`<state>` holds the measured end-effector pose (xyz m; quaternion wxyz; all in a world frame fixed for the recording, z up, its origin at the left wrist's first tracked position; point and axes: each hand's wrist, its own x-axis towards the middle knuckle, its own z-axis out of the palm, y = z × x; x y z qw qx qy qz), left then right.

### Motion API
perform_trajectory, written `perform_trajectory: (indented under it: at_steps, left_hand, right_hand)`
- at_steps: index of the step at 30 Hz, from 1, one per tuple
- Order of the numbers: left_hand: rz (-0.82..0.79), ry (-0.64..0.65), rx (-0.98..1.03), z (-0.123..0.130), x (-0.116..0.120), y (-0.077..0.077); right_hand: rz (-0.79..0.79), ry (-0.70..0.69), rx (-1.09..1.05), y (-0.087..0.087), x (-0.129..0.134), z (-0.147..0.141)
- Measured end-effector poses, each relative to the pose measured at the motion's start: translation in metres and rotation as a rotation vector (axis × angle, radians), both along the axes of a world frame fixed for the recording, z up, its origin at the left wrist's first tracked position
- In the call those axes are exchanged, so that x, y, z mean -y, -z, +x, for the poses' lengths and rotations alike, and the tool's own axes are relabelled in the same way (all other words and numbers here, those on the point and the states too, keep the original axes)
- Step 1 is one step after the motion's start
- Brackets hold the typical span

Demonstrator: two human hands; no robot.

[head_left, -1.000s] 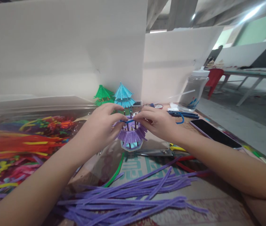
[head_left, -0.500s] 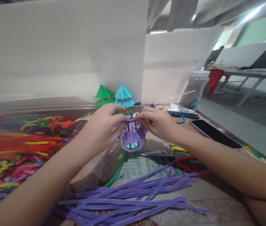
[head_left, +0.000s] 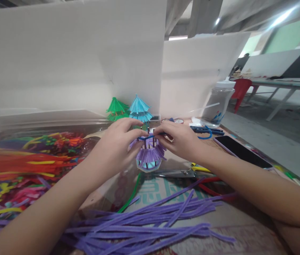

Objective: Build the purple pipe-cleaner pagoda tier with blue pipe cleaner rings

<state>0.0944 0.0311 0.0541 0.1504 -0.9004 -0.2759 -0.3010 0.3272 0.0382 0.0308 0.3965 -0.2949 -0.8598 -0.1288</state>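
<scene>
Head view: both the left hand and the right hand have fingers pinched on a thin blue fuzzy strip, which runs between them across the dark upright posts of a small many-sided model, standing between the hands. Its lower tier looks done: a purple fuzzy fringe slopes out around the posts above a pale-blue flat base. Higher up, no roof covers the posts, so the upper part appears unfinished; whether the strip is fastened, the fingers hide. Just in front lie metal-bladed scissors, then many loose purple fuzzy strips. Behind stand a fringed green model and a fringed light-blue model, both roofed.
</scene>
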Motion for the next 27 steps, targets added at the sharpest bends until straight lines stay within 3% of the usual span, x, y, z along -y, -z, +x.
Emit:
perform_trajectory:
  at_steps: [11,19,23,27]
  left_hand:
    - [-0.003,0.064,0.092,0.011,0.015,0.007]
    - [0.091,0.092,0.094,0.014,0.027,0.004]
    - [0.092,0.098,0.099,0.017,0.035,0.006]
    - [-0.093,0.151,0.281,0.017,0.036,0.002]
  right_hand:
    - [0.063,0.041,-0.055,-0.013,0.015,-0.001]
    - [0.097,0.020,-0.046,-0.018,0.024,-0.004]
    - [0.226,0.048,0.005,-0.021,0.031,-0.004]
    - [0.403,0.009,0.099,-0.026,0.040,-0.004]
